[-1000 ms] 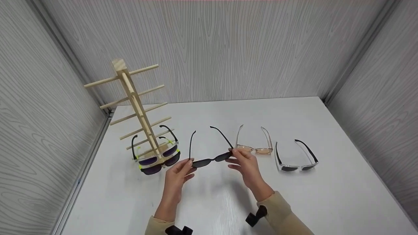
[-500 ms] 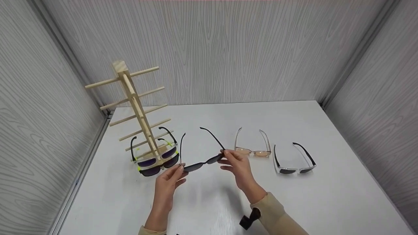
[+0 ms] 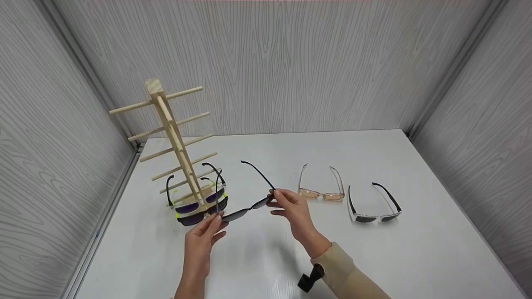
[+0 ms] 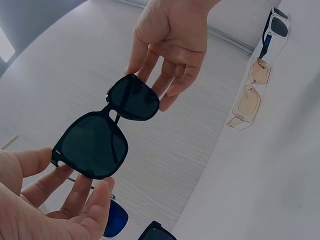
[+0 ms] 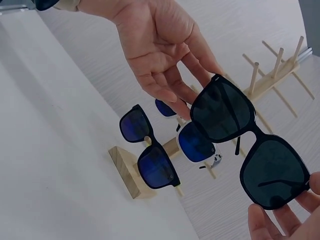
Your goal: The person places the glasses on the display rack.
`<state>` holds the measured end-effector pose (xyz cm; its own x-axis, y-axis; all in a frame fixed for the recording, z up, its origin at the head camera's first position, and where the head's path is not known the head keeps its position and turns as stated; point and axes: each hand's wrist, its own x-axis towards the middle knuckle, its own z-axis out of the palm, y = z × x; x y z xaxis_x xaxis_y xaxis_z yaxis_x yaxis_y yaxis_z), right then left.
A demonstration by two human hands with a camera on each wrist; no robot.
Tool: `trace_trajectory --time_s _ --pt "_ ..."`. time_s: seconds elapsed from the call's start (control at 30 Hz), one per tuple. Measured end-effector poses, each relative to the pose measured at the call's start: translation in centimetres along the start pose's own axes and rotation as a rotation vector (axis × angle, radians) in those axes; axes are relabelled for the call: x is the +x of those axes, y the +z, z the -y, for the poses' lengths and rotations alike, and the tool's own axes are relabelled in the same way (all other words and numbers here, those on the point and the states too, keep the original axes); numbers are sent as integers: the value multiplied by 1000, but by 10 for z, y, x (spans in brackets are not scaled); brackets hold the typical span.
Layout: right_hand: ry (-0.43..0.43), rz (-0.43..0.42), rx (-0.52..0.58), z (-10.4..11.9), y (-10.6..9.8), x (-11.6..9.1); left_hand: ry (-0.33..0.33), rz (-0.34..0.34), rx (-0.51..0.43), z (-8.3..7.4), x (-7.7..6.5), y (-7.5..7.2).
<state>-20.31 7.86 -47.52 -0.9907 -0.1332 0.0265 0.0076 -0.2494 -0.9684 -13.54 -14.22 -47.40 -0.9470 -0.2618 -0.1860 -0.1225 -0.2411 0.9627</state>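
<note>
Both hands hold one pair of black sunglasses (image 3: pixel 237 214) with dark lenses, its arms unfolded and reaching away from the person. My left hand (image 3: pixel 201 241) pinches the left corner of the frame, and my right hand (image 3: pixel 293 211) pinches the right corner. In the head view the left arm of the sunglasses overlaps the wooden display rack (image 3: pixel 178 143). Low on that rack hang two pairs, one clear-framed with blue-purple lenses (image 3: pixel 187 207) and, below it, black-and-yellow sunglasses (image 5: pixel 157 165). The held pair's lenses face both wrist cameras.
Peach-tinted glasses (image 3: pixel 322 195) lie unfolded on the white table (image 3: pixel 374 257), right of my hands. Farther right are clear-framed sunglasses with black arms (image 3: pixel 376 217). The rack's upper pegs (image 3: pixel 185 92) stick out to both sides. Grey wood-grain panels (image 3: pixel 266 66) enclose the table.
Both hands have carried the black sunglasses leftward, closer to the display rack, and their left end has dropped slightly in the head view. The other glasses stay in place.
</note>
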Motion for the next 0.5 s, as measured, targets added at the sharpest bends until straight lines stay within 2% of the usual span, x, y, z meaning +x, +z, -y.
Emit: trace_trajectory --time_s 0.2,0.5 --pt "-7 32 -1 1 11 2 4 -40 2 -8 -6 -9" --pt "-30 121 -27 7 27 3 79 -116 57 -18 -13 -21"
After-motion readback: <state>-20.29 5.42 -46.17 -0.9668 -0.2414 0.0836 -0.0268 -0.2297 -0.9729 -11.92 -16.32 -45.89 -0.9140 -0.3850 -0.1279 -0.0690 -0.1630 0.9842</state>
